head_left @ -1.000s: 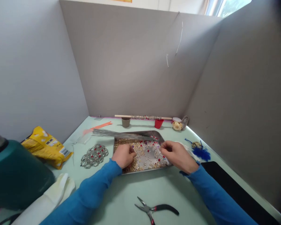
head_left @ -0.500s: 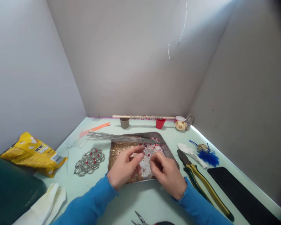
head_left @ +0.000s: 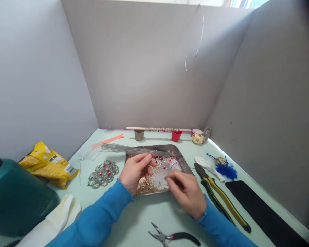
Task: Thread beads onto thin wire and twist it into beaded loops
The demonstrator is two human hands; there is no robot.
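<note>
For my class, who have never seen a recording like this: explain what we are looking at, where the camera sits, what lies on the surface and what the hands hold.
There is no machine here. A camera worn on a person's head looks down at their two bare hands in blue sleeves, inside a grey-walled booth. On the pale green table lies a shallow metal tray of small gold, red and purple beads. The left hand pinches what looks like a thin wire above the tray; the right hand hovers over the tray's near edge, blurred, so what it holds is unclear. Nearby lie a bundle of straight silver wires, a beaded silver mat, yellow-handled pliers, small black-handled pliers and a yellow snack bag.
</note>
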